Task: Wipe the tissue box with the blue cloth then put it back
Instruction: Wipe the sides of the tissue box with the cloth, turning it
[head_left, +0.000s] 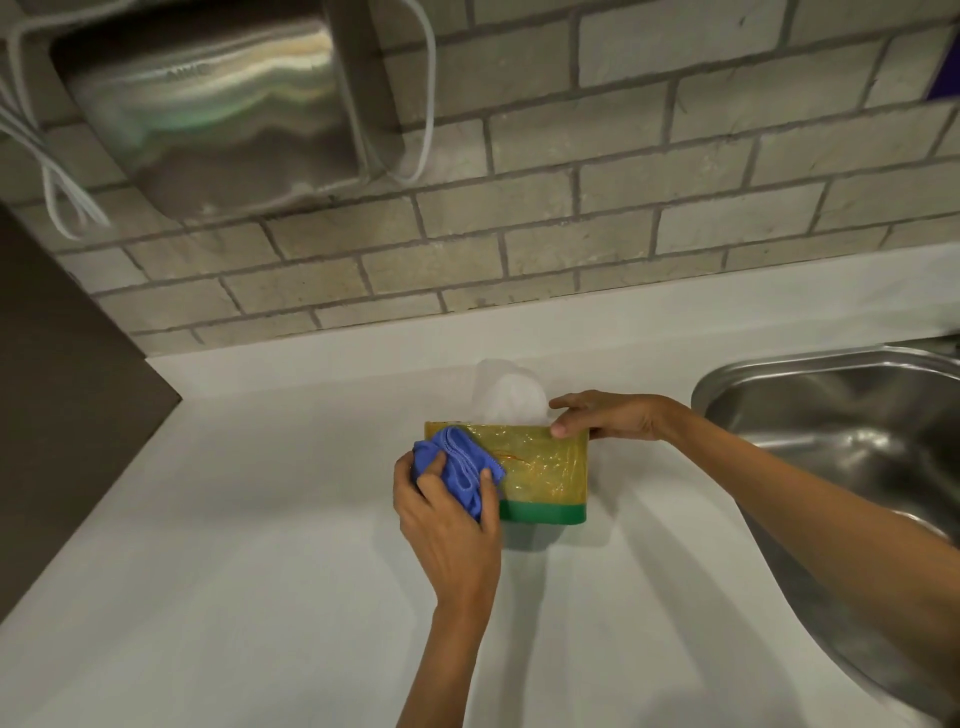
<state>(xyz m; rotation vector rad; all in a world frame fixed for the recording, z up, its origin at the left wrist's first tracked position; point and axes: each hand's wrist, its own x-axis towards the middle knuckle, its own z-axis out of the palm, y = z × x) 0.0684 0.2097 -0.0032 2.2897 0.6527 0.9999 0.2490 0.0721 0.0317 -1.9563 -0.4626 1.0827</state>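
A yellow tissue box (545, 462) with a green band along its bottom stands on the white counter (260, 545), and a white tissue (506, 392) sticks out of its top. My left hand (447, 514) presses a bunched blue cloth (460, 462) against the left part of the box's front face. My right hand (608, 415) grips the box's top right corner, thumb on the front.
A steel sink (841, 431) is set into the counter at the right. A brick wall (571, 208) rises behind, with a metal dispenser (208, 104) and white cables mounted at the upper left. A dark panel (62, 389) borders the counter's left side.
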